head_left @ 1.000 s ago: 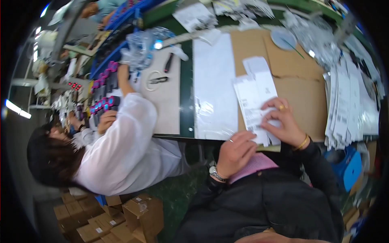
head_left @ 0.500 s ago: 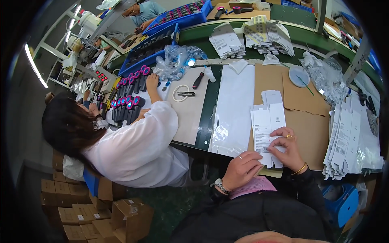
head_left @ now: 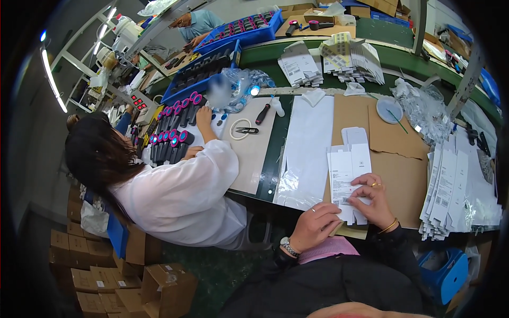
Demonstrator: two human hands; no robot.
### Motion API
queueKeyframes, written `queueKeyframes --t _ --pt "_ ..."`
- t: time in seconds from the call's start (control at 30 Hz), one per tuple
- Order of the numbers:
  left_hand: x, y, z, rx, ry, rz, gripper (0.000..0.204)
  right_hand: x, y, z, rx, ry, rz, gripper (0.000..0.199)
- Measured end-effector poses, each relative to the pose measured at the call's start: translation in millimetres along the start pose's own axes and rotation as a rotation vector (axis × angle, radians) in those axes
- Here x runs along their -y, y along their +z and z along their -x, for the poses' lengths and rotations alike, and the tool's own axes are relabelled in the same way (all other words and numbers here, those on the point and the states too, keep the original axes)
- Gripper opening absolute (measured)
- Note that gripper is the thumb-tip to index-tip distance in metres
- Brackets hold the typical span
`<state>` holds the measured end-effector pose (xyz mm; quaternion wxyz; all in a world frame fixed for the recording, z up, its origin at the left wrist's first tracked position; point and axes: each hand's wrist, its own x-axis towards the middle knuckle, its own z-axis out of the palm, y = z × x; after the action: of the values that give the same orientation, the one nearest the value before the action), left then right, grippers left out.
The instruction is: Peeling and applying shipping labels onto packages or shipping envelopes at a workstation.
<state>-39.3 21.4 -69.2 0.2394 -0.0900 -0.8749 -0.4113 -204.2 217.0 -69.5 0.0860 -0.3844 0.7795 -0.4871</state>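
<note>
A flattened white carton (head_left: 341, 168) lies on a brown cardboard sheet (head_left: 398, 177) at the near edge of the counter (head_left: 277, 140), in front of the person. The left hand (head_left: 316, 224), fingers bent, is at the carton's lower left corner; whether it grips there, I cannot tell. The right hand (head_left: 375, 202) has its thumb and forefinger bent close together over the carton's lower part, and I cannot tell whether they pinch anything.

To the left of the carton lies a white sheet (head_left: 306, 146); farther left are a screwdriver (head_left: 263, 114) and black snips (head_left: 247, 130). A round dish (head_left: 388, 112) sits beyond the carton, and a pile of flat white cartons (head_left: 443, 177) lies to its right.
</note>
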Motion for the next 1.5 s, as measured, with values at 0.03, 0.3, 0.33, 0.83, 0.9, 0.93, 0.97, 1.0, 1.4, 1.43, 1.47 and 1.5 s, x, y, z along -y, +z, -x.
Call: queueKeyframes --t 0.03,0.3,0.33,0.83,0.9,0.93,0.97,1.0,1.4,1.43,1.47,1.5 --pt "0.0 0.0 -0.1 -0.005 0.005 0.000 0.013 -1.3 0.5 -0.1 -0.004 -0.011 0.005 0.013" --pt "-0.1 0.1 1.5 -0.012 0.018 -0.015 0.013 -7.9 2.9 2.1 -0.023 -0.006 -0.066 0.013" --pt "-0.5 -0.4 2.7 -0.006 0.014 -0.015 0.013 -7.9 4.4 3.3 -0.025 -0.008 -0.063 0.013" --pt "0.5 0.7 7.6 -0.012 0.000 -0.031 0.012 -14.2 6.8 -0.6 -0.027 -0.029 -0.077 0.013" --pt "-0.8 1.8 8.0 -0.013 0.004 -0.031 0.012 -14.9 6.8 1.3 -0.030 -0.020 -0.085 0.013" --pt "-1.5 2.0 8.3 -0.015 0.007 -0.031 0.012 -14.6 6.7 1.8 -0.032 -0.019 -0.086 0.013" --pt "-1.9 2.1 8.6 -0.013 0.007 -0.032 0.012 -13.8 6.5 1.9 -0.034 -0.037 -0.070 0.012" --pt "-2.1 2.1 8.7 -0.013 0.007 -0.032 0.011 -12.9 6.3 1.7 -0.036 -0.055 -0.054 0.012" --pt "-4.8 1.0 7.2 -0.013 0.000 -0.040 0.010 -9.8 4.6 0.2 -0.037 -0.072 -0.028 0.011" --pt "-4.2 1.1 7.5 -0.013 0.001 -0.040 0.011 -9.3 4.4 -0.3 -0.034 -0.075 -0.012 0.011" --pt "-3.7 1.2 7.6 -0.014 0.001 -0.040 0.011 -9.0 4.6 -0.9 -0.034 -0.073 -0.013 0.011" --pt "-4.0 1.5 7.8 -0.012 -0.002 -0.038 0.011 -9.0 4.6 -0.3 -0.037 -0.075 -0.015 0.011"
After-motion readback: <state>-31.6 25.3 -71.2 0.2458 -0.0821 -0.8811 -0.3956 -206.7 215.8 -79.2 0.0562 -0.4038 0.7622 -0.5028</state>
